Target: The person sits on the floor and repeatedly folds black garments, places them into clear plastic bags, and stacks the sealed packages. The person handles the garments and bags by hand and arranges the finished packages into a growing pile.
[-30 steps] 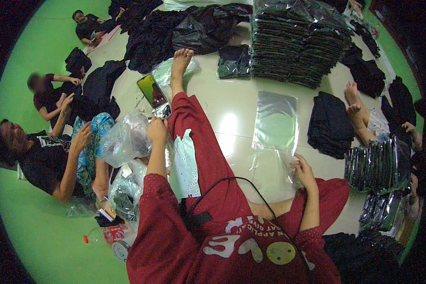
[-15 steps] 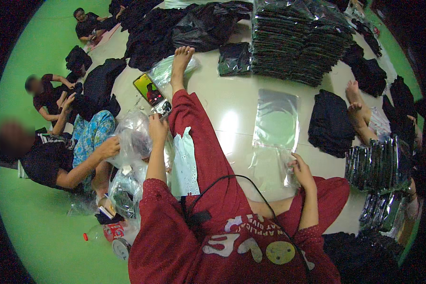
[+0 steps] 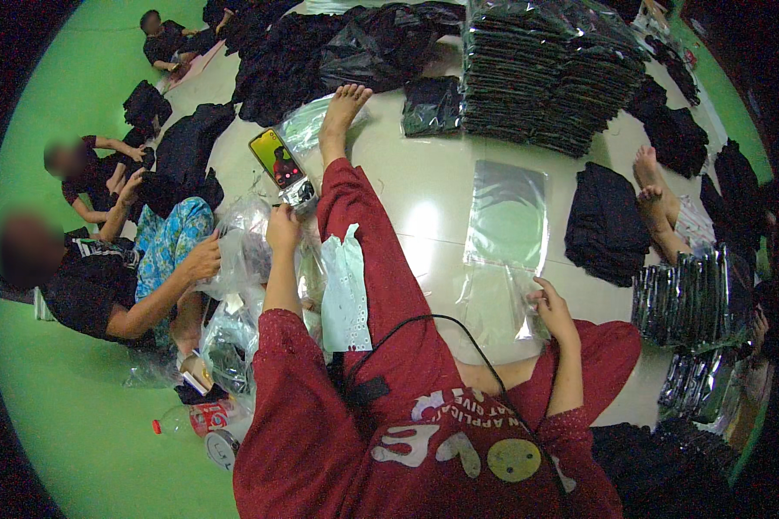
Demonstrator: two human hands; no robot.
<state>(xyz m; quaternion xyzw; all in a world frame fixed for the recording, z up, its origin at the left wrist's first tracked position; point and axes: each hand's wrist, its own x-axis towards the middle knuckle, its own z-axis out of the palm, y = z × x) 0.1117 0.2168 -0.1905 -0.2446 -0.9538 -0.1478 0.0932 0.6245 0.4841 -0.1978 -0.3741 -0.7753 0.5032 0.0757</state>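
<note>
My left hand (image 3: 283, 229) is closed, its fingertips just below a small silver object (image 3: 298, 194) at the lower end of a phone (image 3: 277, 157) with a lit screen. What the fingers hold, if anything, is hidden. My right hand (image 3: 554, 313) rests by my bent right knee, index finger extended and the others loosely curled, at the edge of a clear plastic bag (image 3: 485, 303). Beyond it a second clear bag (image 3: 508, 212) lies flat on the tiles. A pale blue sheet with small holes (image 3: 344, 290) lies along my left thigh.
Folded black garments (image 3: 610, 225) lie at the right, near another person's feet (image 3: 653, 195). Tall stacks of bagged black garments (image 3: 537, 86) stand at the back. A co-worker (image 3: 95, 285) sits at my left beside crumpled plastic (image 3: 242, 233). A dark cable (image 3: 459, 333) crosses my lap.
My left hand has drawn back slightly from the silver object. My left foot and leg appear a little further right. My right hand stays nearly still.
</note>
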